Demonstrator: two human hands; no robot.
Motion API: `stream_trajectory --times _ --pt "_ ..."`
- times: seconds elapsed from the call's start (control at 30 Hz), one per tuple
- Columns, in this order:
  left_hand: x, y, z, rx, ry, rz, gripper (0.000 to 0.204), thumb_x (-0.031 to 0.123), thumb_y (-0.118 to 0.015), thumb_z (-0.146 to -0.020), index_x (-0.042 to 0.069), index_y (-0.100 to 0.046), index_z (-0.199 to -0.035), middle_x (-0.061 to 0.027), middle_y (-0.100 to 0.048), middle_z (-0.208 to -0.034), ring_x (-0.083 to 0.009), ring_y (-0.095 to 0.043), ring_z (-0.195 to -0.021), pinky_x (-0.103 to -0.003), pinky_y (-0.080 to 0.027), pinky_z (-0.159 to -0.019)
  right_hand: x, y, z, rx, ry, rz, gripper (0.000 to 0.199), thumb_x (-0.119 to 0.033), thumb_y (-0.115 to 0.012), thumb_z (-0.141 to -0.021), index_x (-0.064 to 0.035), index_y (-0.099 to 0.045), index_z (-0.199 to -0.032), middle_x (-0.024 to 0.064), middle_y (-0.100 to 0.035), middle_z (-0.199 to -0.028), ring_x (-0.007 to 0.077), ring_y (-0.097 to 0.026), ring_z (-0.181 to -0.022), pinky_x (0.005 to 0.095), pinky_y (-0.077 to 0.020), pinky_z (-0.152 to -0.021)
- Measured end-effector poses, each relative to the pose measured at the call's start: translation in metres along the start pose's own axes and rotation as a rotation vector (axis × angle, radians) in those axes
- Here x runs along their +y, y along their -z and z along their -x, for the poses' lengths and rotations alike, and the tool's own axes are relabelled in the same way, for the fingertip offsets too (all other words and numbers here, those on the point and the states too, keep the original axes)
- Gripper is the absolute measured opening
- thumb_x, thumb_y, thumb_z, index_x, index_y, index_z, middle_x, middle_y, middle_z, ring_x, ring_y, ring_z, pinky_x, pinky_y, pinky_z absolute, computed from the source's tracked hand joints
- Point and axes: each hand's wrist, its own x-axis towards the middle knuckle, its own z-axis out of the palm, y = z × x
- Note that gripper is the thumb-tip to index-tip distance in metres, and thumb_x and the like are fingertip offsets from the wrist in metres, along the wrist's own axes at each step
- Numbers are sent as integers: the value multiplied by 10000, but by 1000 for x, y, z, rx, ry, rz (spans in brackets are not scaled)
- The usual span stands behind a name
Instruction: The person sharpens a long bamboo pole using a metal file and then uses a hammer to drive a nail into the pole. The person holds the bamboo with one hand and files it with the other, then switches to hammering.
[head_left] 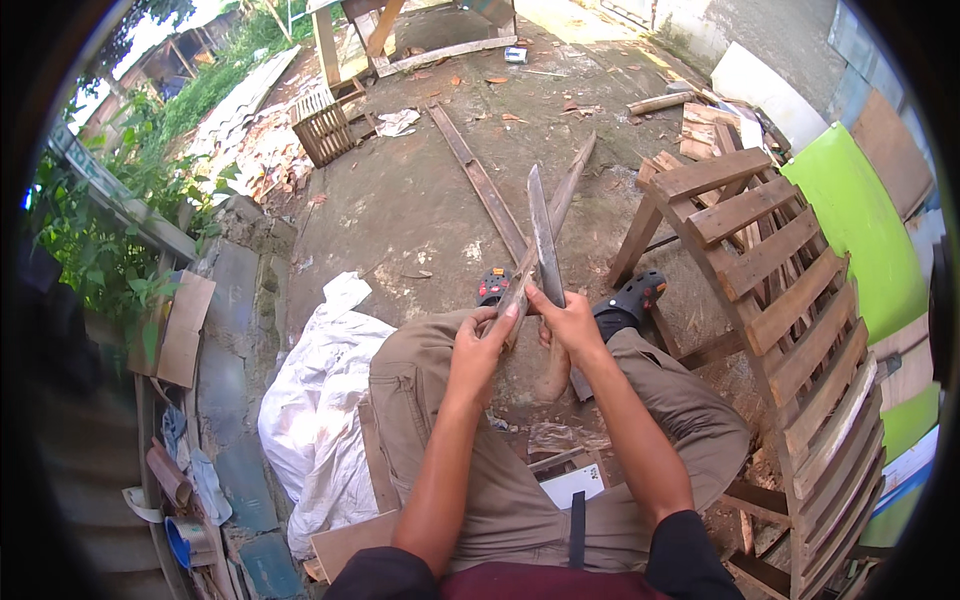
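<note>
**Blade and stick held over the knees**

Seated on a bare concrete yard floor (420, 200), knees in khaki trousers (500, 490) drawn up. To the right, a slatted brown wooden pallet (790, 300) stood on edge, with a bright green panel (860, 220) behind it. To the left, a crumpled white plastic sheet (320, 400) on the floor beside the thigh. Further out on the floor, a long flat wooden plank (480, 180) lying loose.

Above the knees, a long narrow wooden stick (560, 200) slanting up and away to the right. Left hand (480, 345): grip closed around the stick's near end. Right hand (570, 320): grip closed around the lower end of a long grey metal blade (543, 240), pointing up and away, crossing just over the stick. Black clog sandals (630, 295) on the feet beyond the hands.
</note>
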Motion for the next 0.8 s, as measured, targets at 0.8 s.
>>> stream_trajectory --times 0.8 --pt "-5 -11 12 -236 488 -3 297 303 -747 -784 134 -617 -989 -22 -621 -845 -169 -619 -710 -260 -429 -583 -25 61 76 -116 667 1280 599 -380 -689 -916 -114 -524 -1427 156 -613 -751 386 -636 -663 481 -512 -619"
